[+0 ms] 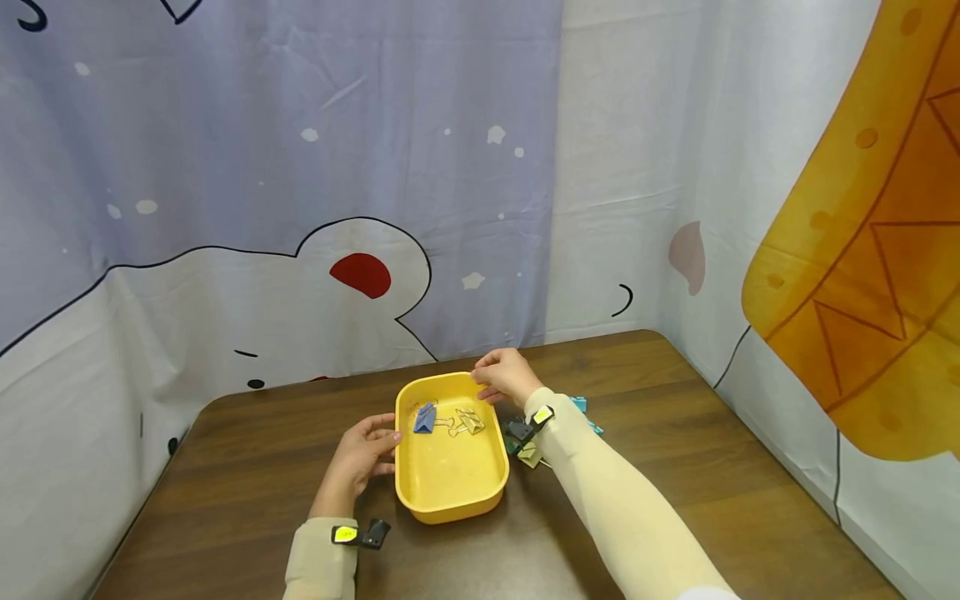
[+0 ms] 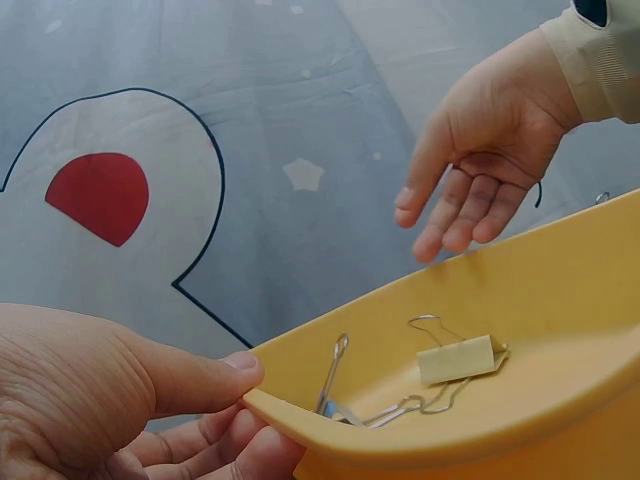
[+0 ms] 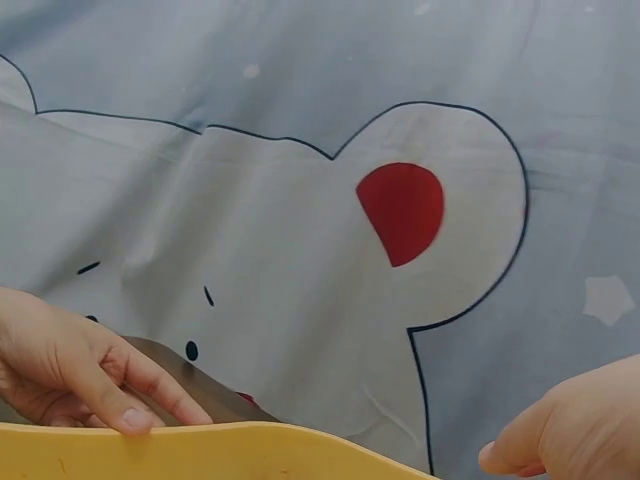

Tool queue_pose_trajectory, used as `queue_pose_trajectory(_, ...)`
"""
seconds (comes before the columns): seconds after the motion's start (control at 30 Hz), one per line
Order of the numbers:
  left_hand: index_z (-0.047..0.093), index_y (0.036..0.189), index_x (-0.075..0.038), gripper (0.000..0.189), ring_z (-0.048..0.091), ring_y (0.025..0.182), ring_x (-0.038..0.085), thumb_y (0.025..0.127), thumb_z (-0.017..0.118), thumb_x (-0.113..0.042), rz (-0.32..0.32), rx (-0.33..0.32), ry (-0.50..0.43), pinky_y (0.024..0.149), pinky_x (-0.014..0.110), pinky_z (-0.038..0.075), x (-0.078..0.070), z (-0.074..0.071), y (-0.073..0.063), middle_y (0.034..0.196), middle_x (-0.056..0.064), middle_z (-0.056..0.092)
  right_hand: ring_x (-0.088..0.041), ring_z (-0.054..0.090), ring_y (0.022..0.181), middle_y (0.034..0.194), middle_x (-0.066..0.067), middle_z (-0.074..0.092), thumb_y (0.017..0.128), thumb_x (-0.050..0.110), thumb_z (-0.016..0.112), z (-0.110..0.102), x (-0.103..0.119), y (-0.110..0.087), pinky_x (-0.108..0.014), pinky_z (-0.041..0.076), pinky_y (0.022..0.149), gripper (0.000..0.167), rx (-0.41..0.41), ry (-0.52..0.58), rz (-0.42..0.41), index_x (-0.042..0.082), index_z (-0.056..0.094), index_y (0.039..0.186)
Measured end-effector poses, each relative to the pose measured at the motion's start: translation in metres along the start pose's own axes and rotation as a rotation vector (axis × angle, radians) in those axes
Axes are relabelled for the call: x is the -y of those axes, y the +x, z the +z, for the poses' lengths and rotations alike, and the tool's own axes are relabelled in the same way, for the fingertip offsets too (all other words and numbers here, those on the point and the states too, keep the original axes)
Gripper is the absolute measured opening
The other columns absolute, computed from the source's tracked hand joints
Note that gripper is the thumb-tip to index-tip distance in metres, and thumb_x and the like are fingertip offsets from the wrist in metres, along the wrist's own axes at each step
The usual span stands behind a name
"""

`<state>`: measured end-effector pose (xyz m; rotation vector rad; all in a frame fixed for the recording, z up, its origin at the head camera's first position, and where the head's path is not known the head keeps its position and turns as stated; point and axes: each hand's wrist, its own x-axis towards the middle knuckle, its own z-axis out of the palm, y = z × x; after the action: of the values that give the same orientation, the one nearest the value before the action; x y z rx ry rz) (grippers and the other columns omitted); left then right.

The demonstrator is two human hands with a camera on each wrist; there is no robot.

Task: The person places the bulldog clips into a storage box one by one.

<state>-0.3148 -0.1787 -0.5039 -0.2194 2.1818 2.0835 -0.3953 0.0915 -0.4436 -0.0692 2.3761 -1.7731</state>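
Observation:
A yellow plastic bin point(image 1: 452, 479) sits on the table, holding a blue binder clip point(image 1: 424, 419) and a pale yellow binder clip point(image 1: 472, 421), their wire handles close together. My left hand point(image 1: 358, 458) pinches the bin's left rim, thumb on top and fingers at the outer side, as the left wrist view shows. Over the far right corner hangs my right hand point(image 1: 508, 377); in the left wrist view that hand point(image 2: 500, 140) has its fingers loosely extended above the rim with nothing in them. In the right wrist view only part of the right hand point(image 3: 580, 425) appears.
Right of the bin, partly hidden by the right forearm, lie more binder clips: a yellow-green one point(image 1: 529, 454) and a light blue one point(image 1: 578, 403). The brown wooden table point(image 1: 247, 492) meets a patterned curtain point(image 1: 480, 167) behind.

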Motion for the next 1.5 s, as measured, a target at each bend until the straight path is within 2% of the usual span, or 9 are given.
queue_pose_trajectory(0.43,0.052,0.141,-0.002,0.045,0.066,0.082,0.024,0.098,0.064,-0.002,-0.008,0.005,0.008,0.061,0.034,0.063,0.000,0.001,0.001,0.118,0.026,0.061,-0.030,0.071,0.070,0.098,-0.019,0.071,0.092,0.007,0.069,-0.028,-0.017,-0.007,-0.040,0.063,0.062,0.018,-0.042,0.030,0.013,-0.003,0.065,0.107)
queue_pose_trajectory(0.63,0.051,0.142,-0.001,0.045,0.065,0.081,0.024,0.098,0.063,-0.001,-0.007,0.007,0.011,0.060,0.034,0.062,0.000,-0.001,0.000,0.118,0.026,0.062,-0.027,0.070,0.068,0.107,-0.025,0.070,0.092,0.005,0.069,-0.037,-0.025,-0.013,-0.037,0.062,0.059,0.017,-0.033,0.012,0.029,-0.004,0.064,0.106)
queue_pose_trajectory(0.77,0.051,0.141,-0.003,0.045,0.065,0.082,0.023,0.098,0.064,-0.002,-0.013,0.004,0.013,0.061,0.034,0.062,-0.002,-0.001,0.001,0.120,0.027,0.061,-0.023,0.069,0.066,0.111,-0.027,0.070,0.093,0.005,0.069,-0.042,-0.032,-0.014,-0.038,0.063,0.063,0.016,-0.021,-0.017,0.036,-0.004,0.064,0.106)
queue_pose_trajectory(0.93,0.051,0.141,-0.002,0.045,0.066,0.083,0.024,0.099,0.063,-0.002,-0.003,0.014,0.017,0.062,0.035,0.063,-0.003,0.000,0.001,0.123,0.029,0.060,-0.025,0.070,0.070,0.113,-0.029,0.069,0.093,0.006,0.069,-0.046,-0.037,-0.018,-0.041,0.063,0.066,0.018,0.017,-0.049,0.051,-0.004,0.064,0.107)
queue_pose_trajectory(1.13,0.050,0.142,-0.002,0.044,0.065,0.084,0.024,0.099,0.062,-0.003,-0.007,0.012,0.027,0.063,0.035,0.063,-0.003,0.000,0.000,0.124,0.029,0.060,-0.031,0.072,0.077,0.107,-0.029,0.070,0.091,0.005,0.070,-0.049,-0.042,-0.019,-0.042,0.063,0.069,0.019,0.083,-0.096,0.061,-0.005,0.064,0.108)
queue_pose_trajectory(1.5,0.050,0.142,-0.003,0.044,0.065,0.084,0.024,0.099,0.063,-0.004,-0.010,0.007,0.030,0.063,0.035,0.063,-0.002,0.001,0.002,0.123,0.028,0.061,-0.023,0.068,0.069,0.094,-0.021,0.071,0.090,0.000,0.069,-0.048,-0.050,-0.021,-0.041,0.063,0.067,0.020,0.151,-0.096,0.079,-0.006,0.063,0.109)
